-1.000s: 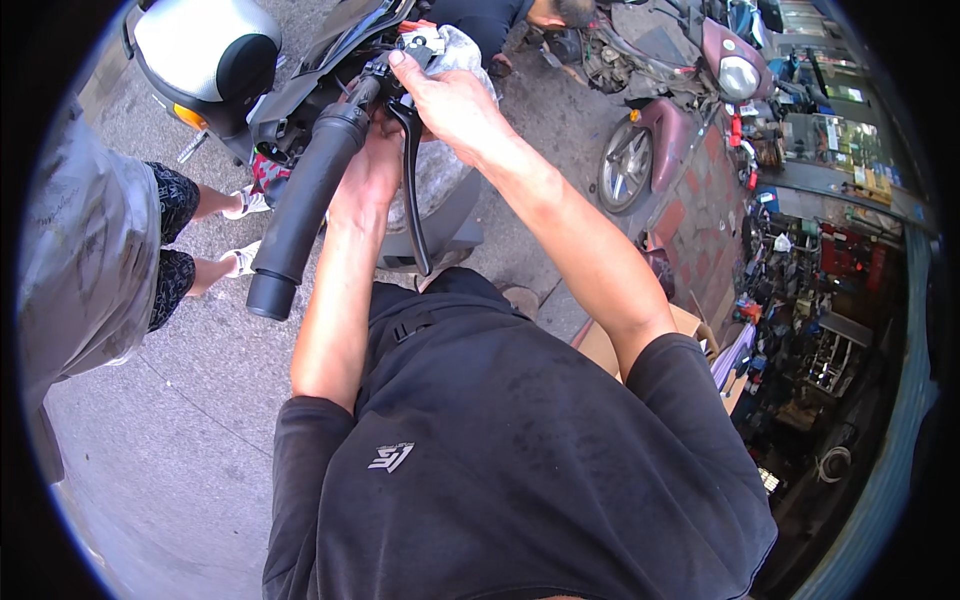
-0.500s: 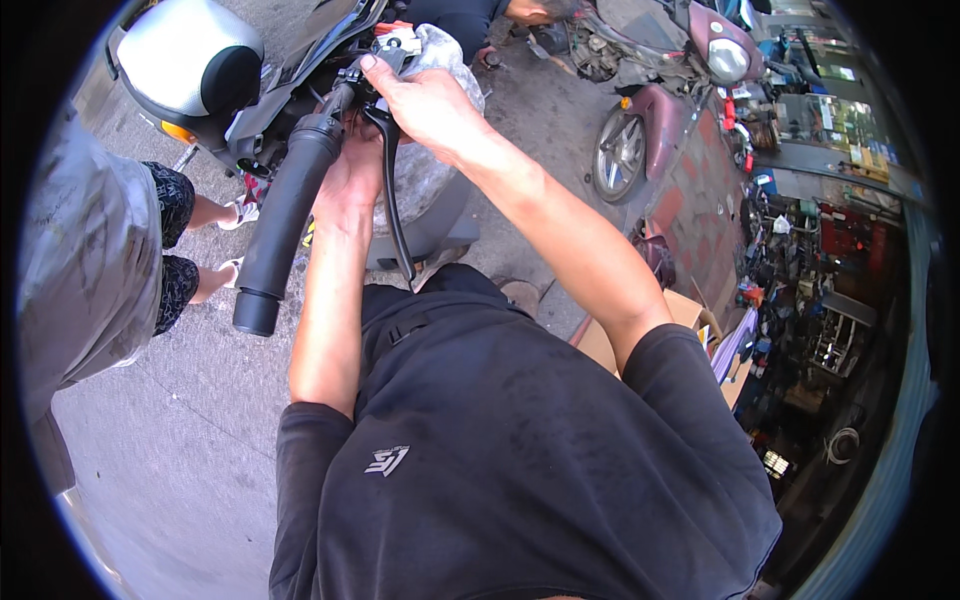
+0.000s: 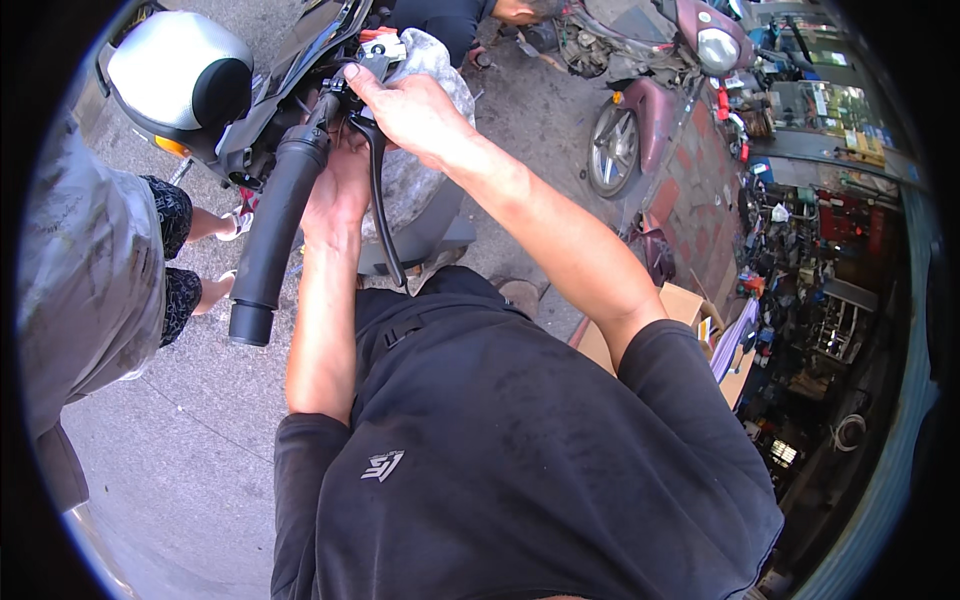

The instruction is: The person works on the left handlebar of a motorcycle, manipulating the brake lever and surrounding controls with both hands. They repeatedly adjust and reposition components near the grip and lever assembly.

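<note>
A black handlebar grip [image 3: 283, 225] slants across the upper left, with a black brake lever [image 3: 377, 205] beside it. My right hand [image 3: 415, 115] is closed at the lever's mount [image 3: 368, 80], its thumb lying on top and its other fingers curled out of sight. My left hand [image 3: 338, 190] reaches up between the grip and the lever, palm upward. Its fingers disappear behind the lever and the mount, so their hold is hidden. A grey, furry-looking cover [image 3: 440, 75] lies just beyond my hands.
A person in a grey shirt [image 3: 95, 260] stands close on the left, near a silver-and-black scooter box [image 3: 180, 70]. Another person [image 3: 440, 25] crouches at the top. A maroon scooter [image 3: 655, 125], a cardboard box [image 3: 680, 303] and cluttered shelves [image 3: 820, 230] are on the right.
The grip, lever and both hands appear slightly farther left in the picture. My hands keep nearly the same pose at the lever's mount.
</note>
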The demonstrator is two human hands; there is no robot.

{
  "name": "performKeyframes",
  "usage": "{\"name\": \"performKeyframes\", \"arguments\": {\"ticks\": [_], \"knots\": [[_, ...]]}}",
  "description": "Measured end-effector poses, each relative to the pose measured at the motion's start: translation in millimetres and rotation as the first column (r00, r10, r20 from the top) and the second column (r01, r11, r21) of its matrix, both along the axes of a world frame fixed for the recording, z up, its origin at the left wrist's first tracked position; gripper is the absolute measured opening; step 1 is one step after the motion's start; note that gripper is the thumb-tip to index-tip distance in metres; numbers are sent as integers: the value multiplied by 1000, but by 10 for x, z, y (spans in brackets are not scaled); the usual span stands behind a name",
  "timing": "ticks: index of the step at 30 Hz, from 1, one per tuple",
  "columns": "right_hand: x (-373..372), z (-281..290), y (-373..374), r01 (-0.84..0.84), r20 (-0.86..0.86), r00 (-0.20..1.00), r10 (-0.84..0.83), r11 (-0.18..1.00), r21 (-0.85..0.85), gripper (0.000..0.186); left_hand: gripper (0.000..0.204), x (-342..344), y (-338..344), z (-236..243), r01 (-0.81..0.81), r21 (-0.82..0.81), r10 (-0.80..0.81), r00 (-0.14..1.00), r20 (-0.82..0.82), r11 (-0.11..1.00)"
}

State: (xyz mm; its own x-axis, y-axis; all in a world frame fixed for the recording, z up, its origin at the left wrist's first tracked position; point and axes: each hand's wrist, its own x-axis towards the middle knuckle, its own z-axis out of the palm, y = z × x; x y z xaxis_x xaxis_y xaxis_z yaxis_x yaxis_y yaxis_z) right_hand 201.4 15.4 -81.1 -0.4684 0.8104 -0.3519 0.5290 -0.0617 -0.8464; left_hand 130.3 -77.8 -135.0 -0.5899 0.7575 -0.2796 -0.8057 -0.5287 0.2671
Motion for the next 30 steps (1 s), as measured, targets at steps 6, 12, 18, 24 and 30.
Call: {"name": "performKeyframes", "arguments": {"ticks": [6,12,18,24,30], "knots": [[6,27,31,-14,29,999,13,1000,5,69,39,-67,55,-155,22,-14,-22,1000,4,1000],[-1,46,13,-11,21,1000,11,1000,25,68,40,-58,37,-143,24,35,-24,999,23,999],[-11,64,40,-17,108,994,17,1000,6,69,41,-76,62,-145,41,21,-40,999,-30,999],[-33,78,45,-28,143,989,26,1000,12,72,45,-128,94,-326,39,56,-40,999,24,998],[-32,63,65,-29,155,988,29,1000,-4,73,44,-42,64,-148,19,2,-19,1000,18,1000]]}}
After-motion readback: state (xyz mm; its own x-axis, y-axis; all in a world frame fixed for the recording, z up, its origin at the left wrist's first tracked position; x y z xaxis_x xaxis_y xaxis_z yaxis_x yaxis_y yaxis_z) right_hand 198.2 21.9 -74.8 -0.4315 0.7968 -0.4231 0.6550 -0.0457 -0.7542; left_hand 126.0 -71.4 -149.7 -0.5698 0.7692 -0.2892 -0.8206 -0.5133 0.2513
